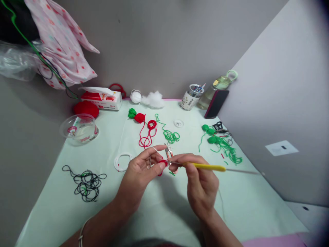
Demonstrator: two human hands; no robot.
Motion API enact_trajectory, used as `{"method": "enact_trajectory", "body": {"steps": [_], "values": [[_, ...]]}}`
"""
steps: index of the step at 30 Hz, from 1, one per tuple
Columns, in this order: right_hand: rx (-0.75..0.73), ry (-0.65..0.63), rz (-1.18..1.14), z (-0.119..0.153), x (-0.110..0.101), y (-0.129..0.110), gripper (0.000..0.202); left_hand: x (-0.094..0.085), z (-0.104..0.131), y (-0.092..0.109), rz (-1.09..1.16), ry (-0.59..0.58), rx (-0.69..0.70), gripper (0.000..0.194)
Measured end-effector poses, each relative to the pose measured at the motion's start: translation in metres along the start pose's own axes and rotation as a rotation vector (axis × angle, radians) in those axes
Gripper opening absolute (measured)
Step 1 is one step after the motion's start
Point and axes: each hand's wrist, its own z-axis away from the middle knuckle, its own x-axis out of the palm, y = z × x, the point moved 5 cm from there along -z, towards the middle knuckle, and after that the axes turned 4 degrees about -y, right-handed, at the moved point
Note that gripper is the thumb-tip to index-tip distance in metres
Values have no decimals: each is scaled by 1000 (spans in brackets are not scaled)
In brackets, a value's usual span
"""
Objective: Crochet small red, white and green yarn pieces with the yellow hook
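Observation:
Between thumb and fingers, my left hand [142, 169] pinches a small red crochet piece [163, 162]. White yarn [155, 149] runs over its raised index finger. My right hand [202, 185] is closed round the yellow handle of a crochet hook [208, 166], whose thin tip meets the red piece. The hook's other metal end points to the right. Just behind the fingertips lie thread snips [168, 151], partly hidden by the hands. A ring of white yarn [122, 162] rests left of my left hand.
Tangled black cord [88, 185] lies at left, near a clear plastic tub [82, 132]. Red yarn [145, 141] and green yarn [171, 136] spread behind the hands. More green yarn [228, 149] is at right. A phone [217, 104] leans on a bottle [207, 97] beside a pen holder [189, 99].

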Motion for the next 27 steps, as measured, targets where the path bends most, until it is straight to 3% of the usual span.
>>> {"method": "enact_trajectory", "body": {"steps": [6,8,11,14,16,19,23,27], "values": [[-229,-109,327,6,6,-9,31,-2,2,3,-120,89,106,30],[-308,-151,507,8,10,-11,31,0,2,0,-65,89,75,36],[-409,-139,679,12,11,-15,34,6,1,-11,140,-8,-92,46],[-273,-42,467,8,2,-13,31,9,-1,-14,313,-65,-220,44],[-109,29,197,2,-4,-5,27,6,-2,-10,321,-37,-196,42],[30,10,-48,-4,-2,4,22,3,-3,-5,207,-20,-109,41],[31,-3,19,-4,3,5,23,4,-1,-7,49,-17,-34,39],[-127,-45,327,5,6,-2,31,6,-2,-13,144,-23,-84,42]]}}
